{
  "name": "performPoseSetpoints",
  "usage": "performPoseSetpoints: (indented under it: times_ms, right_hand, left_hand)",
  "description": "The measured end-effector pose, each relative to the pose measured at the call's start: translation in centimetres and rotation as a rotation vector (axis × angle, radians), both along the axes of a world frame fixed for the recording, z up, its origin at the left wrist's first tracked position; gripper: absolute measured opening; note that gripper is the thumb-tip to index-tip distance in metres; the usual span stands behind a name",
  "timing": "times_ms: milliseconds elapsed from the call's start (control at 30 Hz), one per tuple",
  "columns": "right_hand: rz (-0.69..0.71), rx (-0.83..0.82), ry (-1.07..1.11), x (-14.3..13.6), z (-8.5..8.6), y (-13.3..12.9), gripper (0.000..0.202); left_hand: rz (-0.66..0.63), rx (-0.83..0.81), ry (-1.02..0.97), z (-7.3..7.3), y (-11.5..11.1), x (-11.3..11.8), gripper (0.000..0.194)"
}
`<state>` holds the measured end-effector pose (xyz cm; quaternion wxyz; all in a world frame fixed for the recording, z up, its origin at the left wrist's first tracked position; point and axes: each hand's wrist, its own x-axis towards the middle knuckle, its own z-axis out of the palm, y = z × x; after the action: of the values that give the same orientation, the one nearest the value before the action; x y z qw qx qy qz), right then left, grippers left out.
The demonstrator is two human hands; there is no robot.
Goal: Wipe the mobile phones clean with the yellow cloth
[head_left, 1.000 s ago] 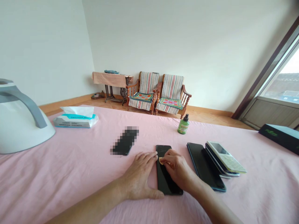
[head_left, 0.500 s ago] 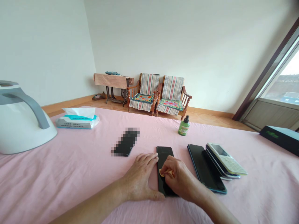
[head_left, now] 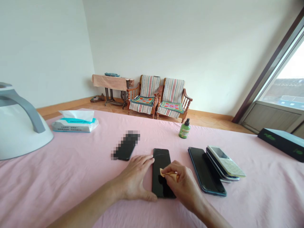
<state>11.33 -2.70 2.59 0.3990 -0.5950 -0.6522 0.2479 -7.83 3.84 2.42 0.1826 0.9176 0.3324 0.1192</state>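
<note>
A black smartphone lies face up on the pink cloth, its screen dark and reflective. My left hand rests flat against its left side, fingers and thumb spread, with fingertips at the upper edge and the thumb near the bottom corner. Bunched in my right hand is a small orange-tan cloth, pressed on the middle of the screen; the fist hides part of the phone. Beyond my left hand lies another dark phone, partly pixelated.
To the right are a dark phone and a stack topped by a white keypad phone. A green spray bottle stands farther back. At left are a tissue pack and a white kettle; a black box lies far right.
My right hand has shifted slightly on the screen with the cloth, showing more of the phone's lower part. The whole view has moved a little; my left hand stays at the phone's side.
</note>
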Motion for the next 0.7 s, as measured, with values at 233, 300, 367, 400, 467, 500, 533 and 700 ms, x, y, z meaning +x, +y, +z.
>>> performPoseSetpoints:
  times_ms: [233, 300, 367, 400, 467, 500, 533, 700]
  right_hand:
    - [0.093, 0.094, -0.146, -0.3, -2.0, -2.5, 0.024]
    - [0.131, 0.131, -0.237, -0.3, -2.5, -3.4, 0.024]
    - [0.143, 0.133, -0.308, -0.4, -2.5, -3.8, 0.025]
    - [0.136, 0.124, -0.341, -0.6, -2.3, -3.7, 0.025]
    - [0.1, 0.099, -0.405, -1.1, -1.8, -3.2, 0.027]
    - [0.078, 0.085, -0.438, -1.4, -1.5, -2.8, 0.027]
    - [0.058, 0.073, -0.469, -1.7, -1.4, -2.4, 0.028]
    - [0.001, 0.08, -0.577, -2.6, -2.2, -2.6, 0.028]
  left_hand:
    - [-0.043, -0.004, 0.034, -0.1, 0.7, -0.9, 0.101]
    - [-0.05, -0.005, 0.019, -0.4, 0.9, -0.8, 0.101]
    - [-0.057, -0.002, 0.0, -0.7, 1.1, -0.8, 0.1]
    - [-0.059, 0.003, -0.011, -0.9, 1.1, -0.8, 0.1]
    - [-0.059, 0.015, -0.026, -1.0, 1.2, -0.7, 0.1]
    - [-0.056, 0.017, -0.029, -1.1, 1.2, -0.7, 0.1]
    - [-0.055, 0.017, -0.029, -1.0, 1.2, -0.7, 0.1]
    - [-0.054, 0.014, -0.043, -0.9, 1.2, -0.5, 0.099]
